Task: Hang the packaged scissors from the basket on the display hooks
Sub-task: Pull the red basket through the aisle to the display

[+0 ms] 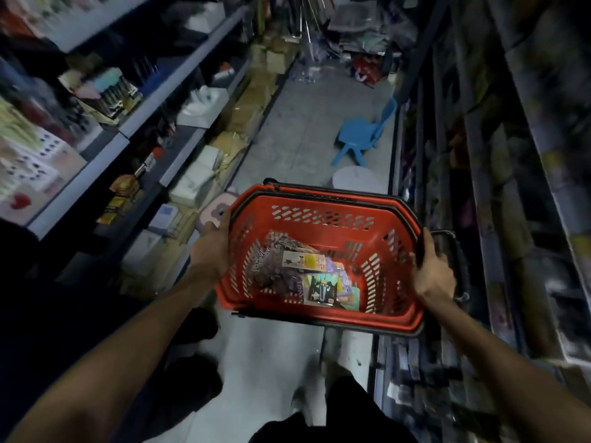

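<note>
I carry a red plastic basket with slotted walls in front of me, above the aisle floor. My left hand grips its left rim and my right hand grips its right rim. Its black handles are folded down along the rim. Several flat retail packs lie in a heap on its bottom, some purple, one dark with a light card. The picture is too blurred to make out scissors in them. No display hooks are clearly visible.
Shop shelves full of goods run along the left. Dark racks line the right. On the grey floor ahead stand a small blue plastic chair and a round white stool. Clutter lies at the aisle's far end.
</note>
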Motion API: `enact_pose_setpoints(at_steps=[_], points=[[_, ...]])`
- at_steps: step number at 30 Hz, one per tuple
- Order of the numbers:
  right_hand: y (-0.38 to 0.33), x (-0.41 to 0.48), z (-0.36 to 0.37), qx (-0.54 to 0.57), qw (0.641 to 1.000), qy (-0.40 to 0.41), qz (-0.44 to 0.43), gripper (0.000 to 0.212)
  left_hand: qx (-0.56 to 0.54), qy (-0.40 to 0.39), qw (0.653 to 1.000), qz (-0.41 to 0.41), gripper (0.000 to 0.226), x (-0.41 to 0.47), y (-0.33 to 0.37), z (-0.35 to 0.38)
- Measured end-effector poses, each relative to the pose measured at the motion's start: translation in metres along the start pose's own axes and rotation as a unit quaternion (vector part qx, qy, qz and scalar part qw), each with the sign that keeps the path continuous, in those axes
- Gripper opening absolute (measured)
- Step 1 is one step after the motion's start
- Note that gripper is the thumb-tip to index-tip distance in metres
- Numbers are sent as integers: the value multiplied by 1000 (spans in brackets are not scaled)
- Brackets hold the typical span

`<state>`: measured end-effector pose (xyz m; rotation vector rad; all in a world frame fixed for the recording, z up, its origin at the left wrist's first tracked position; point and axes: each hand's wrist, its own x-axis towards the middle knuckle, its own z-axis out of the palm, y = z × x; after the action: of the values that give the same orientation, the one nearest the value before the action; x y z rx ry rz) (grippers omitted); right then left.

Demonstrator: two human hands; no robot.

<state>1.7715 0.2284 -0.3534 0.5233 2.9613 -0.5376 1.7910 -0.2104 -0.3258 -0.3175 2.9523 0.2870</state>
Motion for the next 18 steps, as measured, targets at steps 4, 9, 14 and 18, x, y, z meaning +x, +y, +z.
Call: enact_pose_setpoints(at_steps=[4,9,14,18], points=[[-30,90,12,-8,1000,-10,-20,73,-18,-29,999,-17,107,87,12,-2],[-71,189,20,-5,999,-24,-26,80,-24,-27,998,-47,108,184,32,-10],[-115,265,22,-21,999,-21,-32,82,-48,-10,997,-60,97,269,38,-21],[-155,335,32,-21,999,-26,-37,87,-57,39,995,-68,95,342,38,-32]])
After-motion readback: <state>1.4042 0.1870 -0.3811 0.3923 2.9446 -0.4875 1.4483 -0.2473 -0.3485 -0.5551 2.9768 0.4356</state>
